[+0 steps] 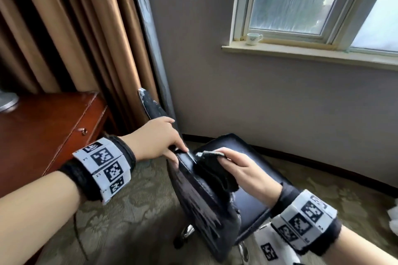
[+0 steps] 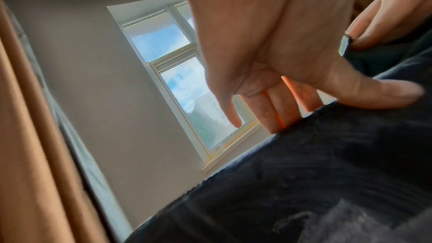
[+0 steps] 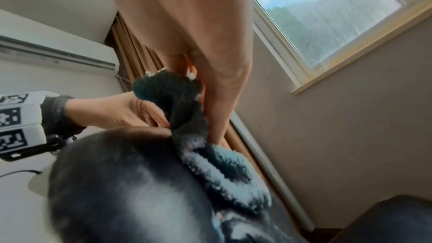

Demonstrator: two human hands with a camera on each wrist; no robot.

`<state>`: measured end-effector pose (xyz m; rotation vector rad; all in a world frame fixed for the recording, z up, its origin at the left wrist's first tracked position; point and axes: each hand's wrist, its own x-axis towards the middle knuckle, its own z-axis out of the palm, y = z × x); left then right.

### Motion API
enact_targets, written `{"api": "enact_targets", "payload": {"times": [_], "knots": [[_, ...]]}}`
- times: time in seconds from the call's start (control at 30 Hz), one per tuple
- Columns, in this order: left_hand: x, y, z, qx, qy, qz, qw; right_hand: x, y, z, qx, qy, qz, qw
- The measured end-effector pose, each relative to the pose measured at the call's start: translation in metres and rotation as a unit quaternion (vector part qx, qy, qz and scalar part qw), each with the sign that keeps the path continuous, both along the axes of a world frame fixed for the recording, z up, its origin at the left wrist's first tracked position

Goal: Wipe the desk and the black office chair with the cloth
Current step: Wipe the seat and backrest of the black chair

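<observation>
Right hand (image 1: 245, 170) fingers clamp dark fuzzy cloth (image 1: 215, 170) | left hand (image 1: 155, 139) fingers clasp black padded chair backrest (image 1: 200, 196) | risk: wheeled chair rolling away under pressure.

Chair base (image 1: 187, 232) (mostly hidden behind backrest)

A small white cup (image 1: 254, 38) with a handle is parked on the pale windowsill (image 1: 301, 51), right up against the white window frame (image 1: 243, 6). Tan curtains (image 1: 71, 28) are hung to the left, with a greyish lining strip (image 1: 148, 28) seen along their edge beside the grey wall (image 1: 258, 97). A patterned olive carpet (image 1: 133, 211) is laid across the floor. A wall-mounted air conditioner (image 3: 58, 53) is caught in the right wrist view. Something white and crumpled (image 1: 393, 217) is glimpsed at the far right edge, too cropped to be identified.
</observation>
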<state>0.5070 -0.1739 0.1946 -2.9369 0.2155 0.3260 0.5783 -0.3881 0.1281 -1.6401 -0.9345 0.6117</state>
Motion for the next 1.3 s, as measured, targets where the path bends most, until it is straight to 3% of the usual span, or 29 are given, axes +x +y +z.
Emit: {"api": "enact_targets", "payload": {"times": [0.13, 0.27, 0.37, 0.47, 0.57, 0.73, 0.83, 0.93, 1.07, 1.3], "knots": [[-0.005, -0.055, -0.005, 0.0, -0.04, 0.002, 0.999, 0.008, -0.053, -0.002, -0.147, -0.088, 0.038, 0.984], [-0.002, -0.095, -0.009, -0.061, -0.08, 0.003, 0.995, 0.027, -0.102, 0.019, -0.162, -0.082, 0.039, 0.983], [0.0, -0.088, -0.006, -0.131, -0.023, 0.009, 0.991, 0.038, -0.139, 0.039, -0.181, -0.092, 0.024, 0.979], [-0.001, -0.074, -0.009, -0.129, 0.003, 0.019, 0.991, 0.042, -0.174, 0.05, -0.205, -0.17, -0.056, 0.962], [0.008, -0.091, -0.012, -0.08, -0.034, 0.0, 0.996, 0.039, -0.195, 0.048, -0.178, -0.235, -0.178, 0.939], [0.027, -0.142, -0.018, -0.012, -0.076, -0.049, 0.996, 0.025, -0.189, 0.04, -0.05, -0.205, -0.333, 0.919], [0.031, -0.163, -0.02, -0.039, -0.074, -0.062, 0.995, 0.019, -0.181, 0.04, -0.031, -0.226, -0.354, 0.907], [0.022, -0.148, -0.013, -0.087, -0.033, -0.038, 0.995, 0.016, -0.187, 0.04, -0.045, -0.244, -0.365, 0.897], [-0.005, -0.121, -0.007, -0.048, 0.029, 0.012, 0.998, 0.02, -0.194, 0.029, -0.069, -0.217, -0.404, 0.886], [0.012, -0.184, -0.016, -0.012, -0.028, 0.032, 0.999, 0.052, -0.191, -0.006, -0.034, -0.213, -0.446, 0.869]]}}
